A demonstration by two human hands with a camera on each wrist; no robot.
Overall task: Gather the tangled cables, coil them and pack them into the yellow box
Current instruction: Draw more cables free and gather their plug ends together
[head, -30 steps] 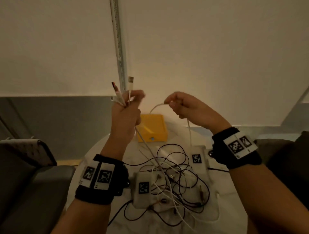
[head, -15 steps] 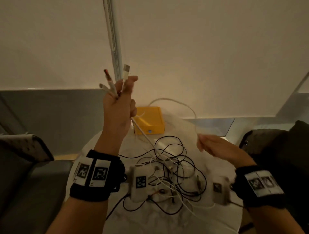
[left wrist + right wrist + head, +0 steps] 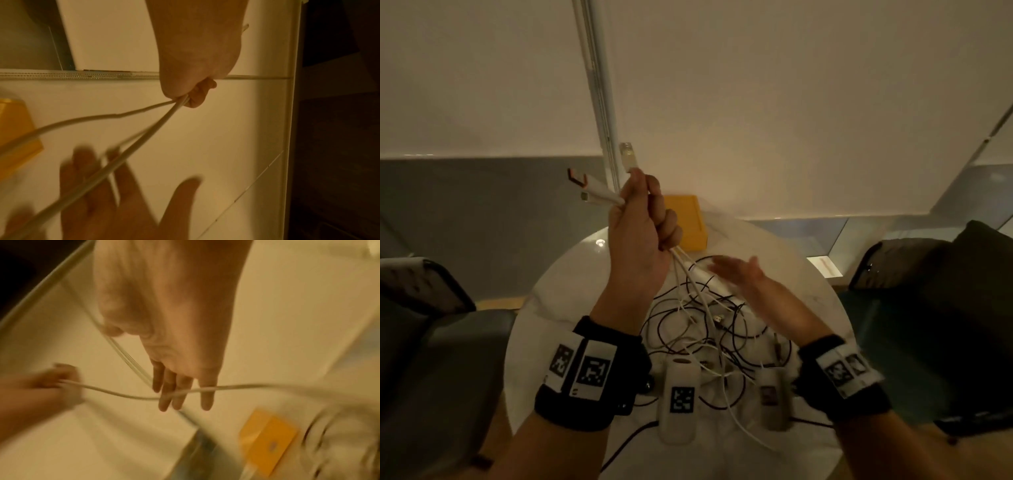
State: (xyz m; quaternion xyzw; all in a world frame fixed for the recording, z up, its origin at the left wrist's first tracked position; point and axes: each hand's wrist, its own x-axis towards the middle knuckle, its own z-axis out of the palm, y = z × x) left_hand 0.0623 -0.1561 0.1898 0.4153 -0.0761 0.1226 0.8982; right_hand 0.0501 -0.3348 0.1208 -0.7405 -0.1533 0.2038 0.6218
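Table [image 3: 571, 294] round, white, cables [image 3: 709, 329] tangled, left fingers [image 3: 654, 192] gripping white cables, right fingers [image 3: 726, 265] spread.

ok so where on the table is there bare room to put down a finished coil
Bare marble shows on the round table at its left side, between the left hand and the rim, and at the far right edge beyond the right hand. The middle is crowded with the tangled cables; the yellow box takes the far edge.
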